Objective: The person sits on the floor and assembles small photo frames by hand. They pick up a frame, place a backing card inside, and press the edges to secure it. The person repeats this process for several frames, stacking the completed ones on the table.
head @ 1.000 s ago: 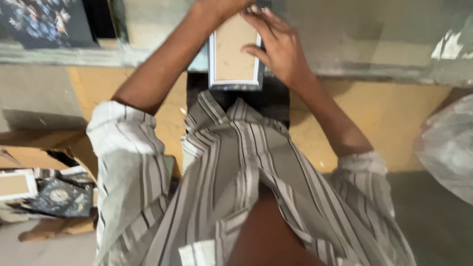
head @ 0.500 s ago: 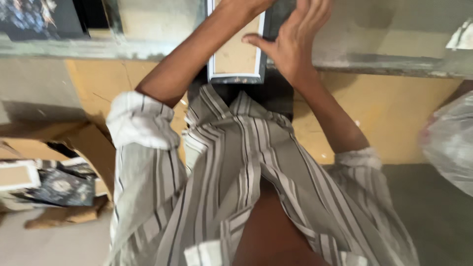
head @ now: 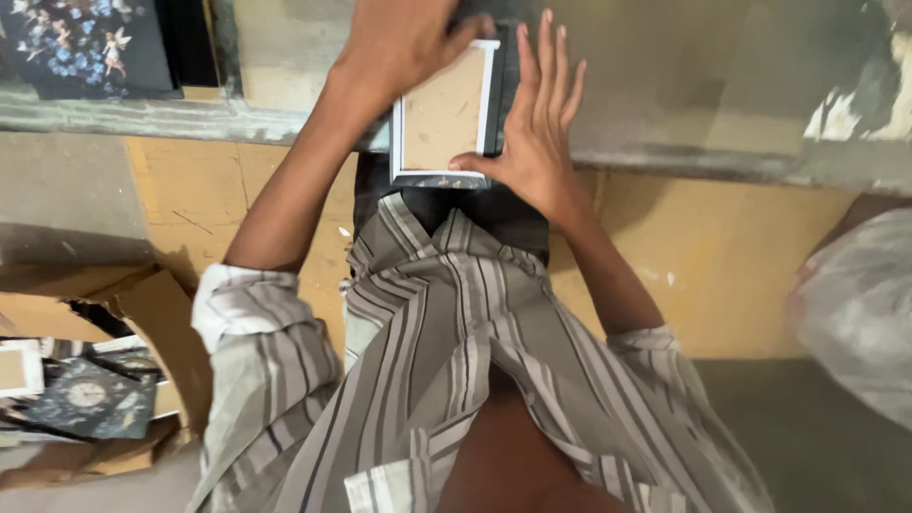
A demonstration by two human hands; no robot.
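Hands [head: 475, 85] on frame [head: 443, 114], top cut off

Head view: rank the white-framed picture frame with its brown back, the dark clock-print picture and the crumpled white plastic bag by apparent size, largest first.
1. Crumpled white plastic bag, though the picture edge cuts it off.
2. White-framed picture frame with brown back.
3. Dark clock-print picture, partly covered, so its place against the frame is unsure.

A small frame [head: 445, 112] with a white edge and a brown back lies on the grey counter [head: 703, 85]. The left hand [head: 404, 43] grips its top edge. The right hand [head: 537, 128] lies flat on its right side, fingers [head: 546, 57] spread, thumb on the brown back. A box [head: 114, 380] with pictures sits low on the left. A dark picture [head: 85, 43] stands at top left.
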